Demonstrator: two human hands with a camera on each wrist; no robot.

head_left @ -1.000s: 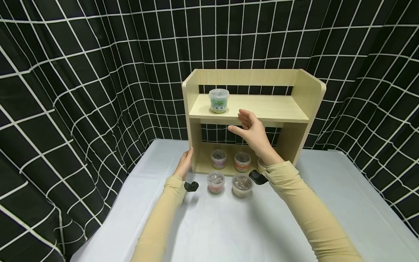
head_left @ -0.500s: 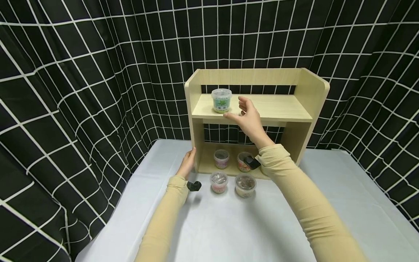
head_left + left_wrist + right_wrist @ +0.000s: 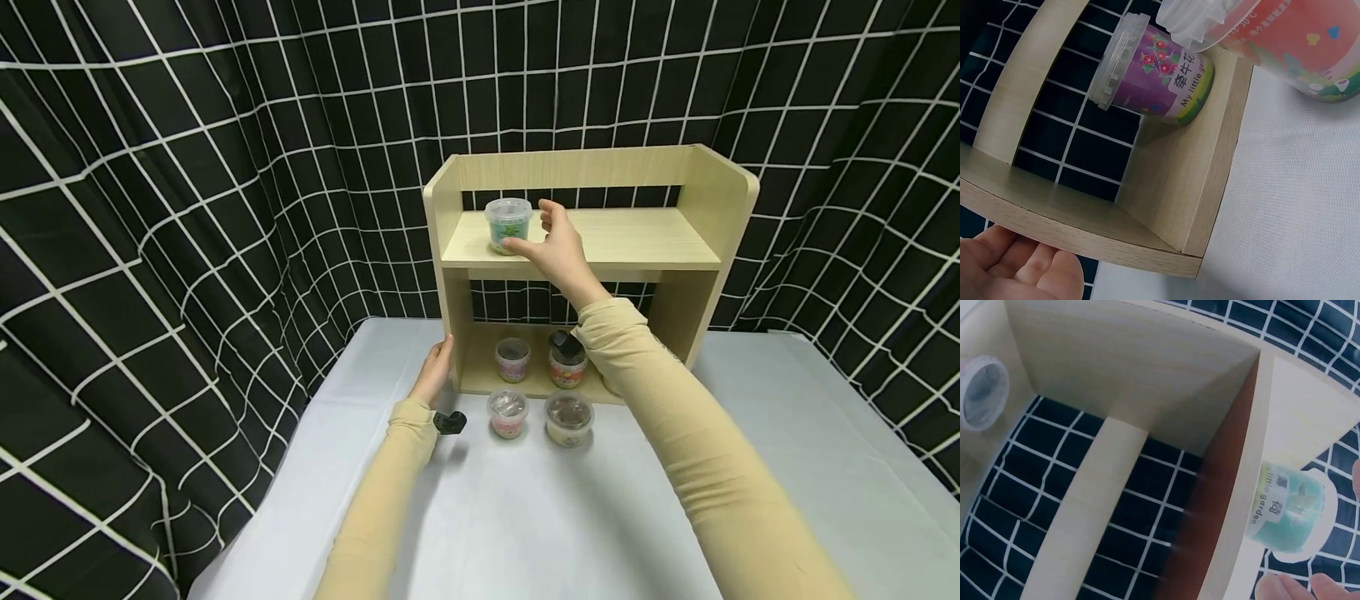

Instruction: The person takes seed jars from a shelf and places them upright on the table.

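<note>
A clear-lidded plastic cup with a green label (image 3: 507, 223) stands on the upper level of the light wooden shelf (image 3: 645, 237). My right hand (image 3: 558, 250) is at its right side, thumb overlapping the cup's lower front in the head view. In the right wrist view, fingertips (image 3: 1275, 587) show close to the lid of the green cup (image 3: 1291, 509), with a gap between. My left hand (image 3: 432, 373) rests against the outside of the shelf's left panel; the left wrist view shows its fingers (image 3: 1054, 275) along that panel.
On the lower level stand a purple cup (image 3: 513, 360), a red-orange cup (image 3: 567, 372) and another cup mostly behind the right sleeve. A pink cup (image 3: 507, 414) and a wider whitish tub (image 3: 568, 419) stand on the white tablecloth (image 3: 525, 517) before the shelf.
My right hand has risen and moved left from in front of the shelf to the green cup's side. My left hand has stayed at the panel.
</note>
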